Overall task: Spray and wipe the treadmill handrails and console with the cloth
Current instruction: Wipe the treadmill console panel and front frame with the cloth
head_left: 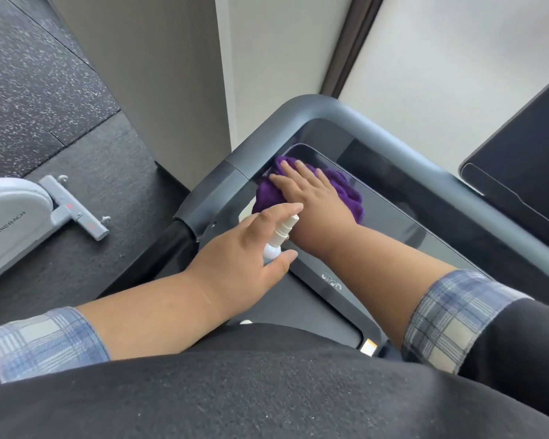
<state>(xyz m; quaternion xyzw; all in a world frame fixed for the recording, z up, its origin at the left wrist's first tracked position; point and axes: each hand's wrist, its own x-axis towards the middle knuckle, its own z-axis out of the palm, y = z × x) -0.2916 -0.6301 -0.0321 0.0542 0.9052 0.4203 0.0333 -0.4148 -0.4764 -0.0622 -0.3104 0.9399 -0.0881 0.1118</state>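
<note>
Head view looks down over a dark garment at two forearms in rolled plaid sleeves (447,315) reaching onto the treadmill's glossy black console (393,223). On the right hand (314,201) the grip is not closed: the fingers lie straight and flat, pressing the purple cloth (346,188) down on the console's far left corner, just inside the bend of the grey handrail (317,109). Bunched folds of the cloth stick out past the fingertips and along both sides of the palm, touching the inner edge of the rail. On the left hand (244,248) the grip is closed round a small white spray bottle (279,232), fingers curled over the top and thumb under its base, with the nozzle tilted up toward the right wrist; the bottle sits just beside that wrist, above the console's near left edge. The handrail runs from a black foam section (175,245) at lower left, up round the corner, then away to the right along the console's far side. A dark tablet-like screen (526,147) stands beyond the rail at the right. On the speckled black floor (38,90) to the left stands a white machine (10,223) with a grey foot bar, marked MERACH
</note>
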